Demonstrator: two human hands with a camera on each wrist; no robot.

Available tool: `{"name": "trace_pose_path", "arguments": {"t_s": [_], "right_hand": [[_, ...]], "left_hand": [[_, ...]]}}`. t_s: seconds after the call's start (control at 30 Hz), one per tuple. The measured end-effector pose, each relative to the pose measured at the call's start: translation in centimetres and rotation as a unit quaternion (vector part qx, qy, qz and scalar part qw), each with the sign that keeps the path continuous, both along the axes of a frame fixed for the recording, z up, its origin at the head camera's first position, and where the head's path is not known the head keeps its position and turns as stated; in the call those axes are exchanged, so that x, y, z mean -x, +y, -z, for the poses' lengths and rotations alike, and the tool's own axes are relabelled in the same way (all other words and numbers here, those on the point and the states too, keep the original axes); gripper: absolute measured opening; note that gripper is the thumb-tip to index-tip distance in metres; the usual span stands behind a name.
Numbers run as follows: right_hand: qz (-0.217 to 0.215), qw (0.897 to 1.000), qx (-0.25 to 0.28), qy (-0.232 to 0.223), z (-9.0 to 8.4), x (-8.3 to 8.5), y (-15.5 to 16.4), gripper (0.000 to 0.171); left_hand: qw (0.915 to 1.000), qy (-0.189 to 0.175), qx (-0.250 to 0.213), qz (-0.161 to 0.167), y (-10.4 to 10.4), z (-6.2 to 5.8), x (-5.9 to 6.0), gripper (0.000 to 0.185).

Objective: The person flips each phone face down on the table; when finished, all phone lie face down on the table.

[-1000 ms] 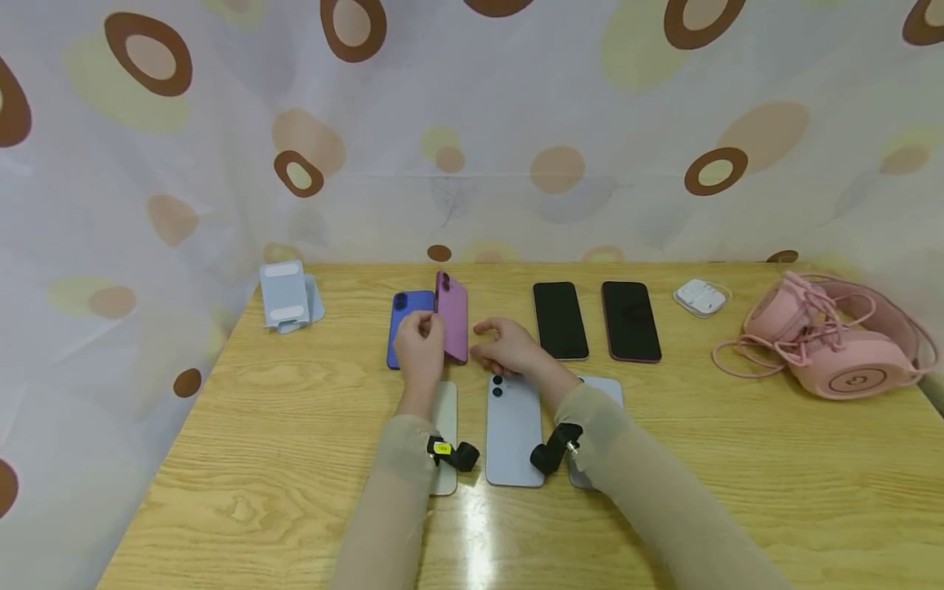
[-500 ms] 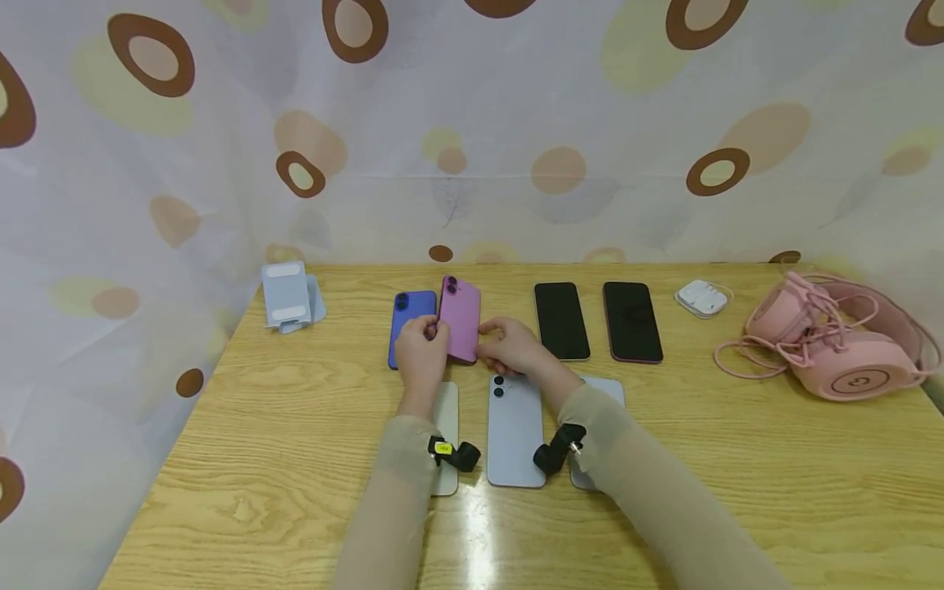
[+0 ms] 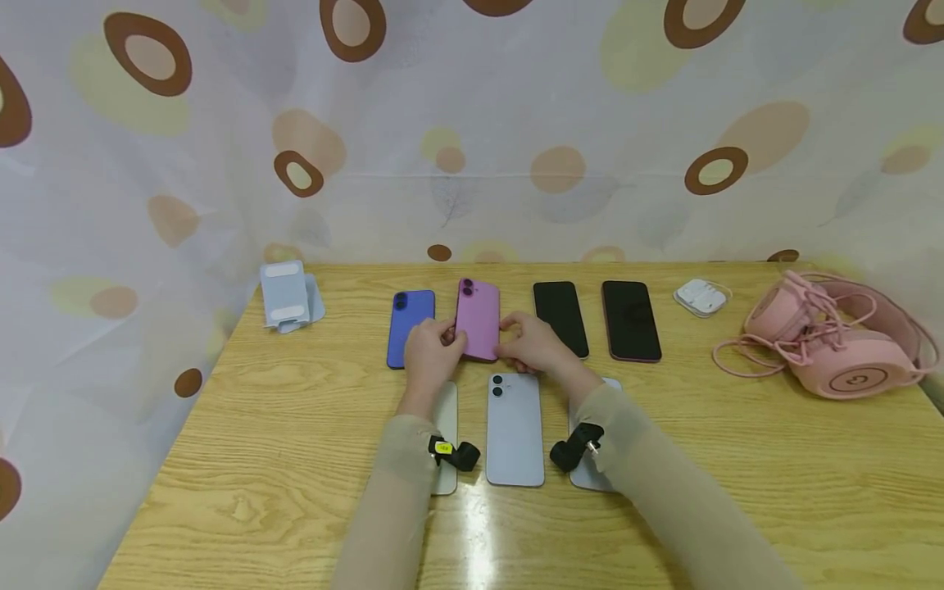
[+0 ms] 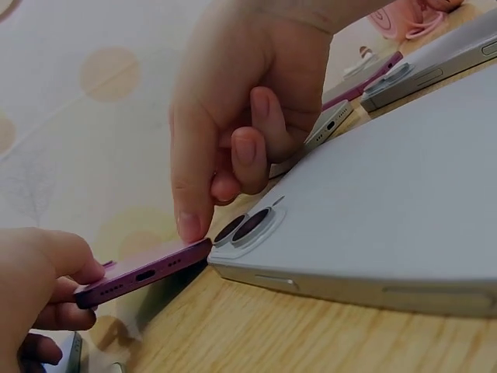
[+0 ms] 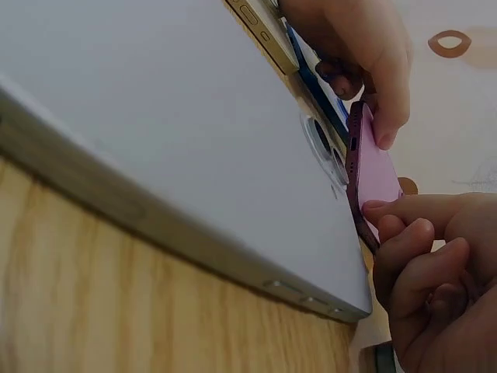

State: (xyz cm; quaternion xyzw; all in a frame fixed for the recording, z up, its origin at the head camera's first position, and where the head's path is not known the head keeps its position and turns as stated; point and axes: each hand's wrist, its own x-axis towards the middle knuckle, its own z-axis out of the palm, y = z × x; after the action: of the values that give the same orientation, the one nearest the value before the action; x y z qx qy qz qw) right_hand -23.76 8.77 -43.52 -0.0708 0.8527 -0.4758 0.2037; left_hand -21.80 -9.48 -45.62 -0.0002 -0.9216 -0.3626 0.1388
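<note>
A pink smartphone (image 3: 478,318), back up with its two cameras at the far end, is between my two hands over the table. My left hand (image 3: 433,352) pinches its left edge, thumb on the back and fingers under it in the left wrist view. My right hand (image 3: 540,344) holds the near right corner, one fingertip pressing on the back and the other fingers curled. The phone's left side is slightly raised in the left wrist view. To its left lies a blue smartphone (image 3: 407,319). A white smartphone (image 3: 514,430) lies nearer, face down.
Two phones show dark screens, a black phone (image 3: 562,315) and a pink-edged phone (image 3: 632,321). Partly under my forearms are a cream phone (image 3: 447,418) and a grey phone (image 3: 590,474). A light blue stand (image 3: 284,295), white earphones (image 3: 701,297) and pink headphones (image 3: 848,344) stand farther out.
The pink phone has moved right, away from the blue phone, and has turned from nearly on edge to almost flat. Both hands have moved right, and the right one has come onto its edge.
</note>
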Motion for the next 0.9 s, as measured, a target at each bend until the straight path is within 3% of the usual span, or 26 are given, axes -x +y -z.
{"name": "trace_pose_path", "arguments": {"t_s": [0.4, 0.8, 0.9], "right_hand": [[0.005, 1.000, -0.013, 0.000, -0.3, 0.0, 1.3, 0.044], [-0.004, 1.000, -0.014, 0.019, 0.2, 0.0, 1.7, 0.045], [-0.007, 0.999, -0.016, 0.030, 0.2, -0.3, 2.3, 0.048]], "left_hand": [[0.9906, -0.060, 0.109, 0.057, 0.3, -0.2, -0.3, 0.019], [0.9922, -0.064, 0.095, 0.050, 0.3, -0.3, -0.1, 0.018], [0.9934, -0.075, 0.072, 0.049, 0.4, -0.5, -0.2, 0.020]]}}
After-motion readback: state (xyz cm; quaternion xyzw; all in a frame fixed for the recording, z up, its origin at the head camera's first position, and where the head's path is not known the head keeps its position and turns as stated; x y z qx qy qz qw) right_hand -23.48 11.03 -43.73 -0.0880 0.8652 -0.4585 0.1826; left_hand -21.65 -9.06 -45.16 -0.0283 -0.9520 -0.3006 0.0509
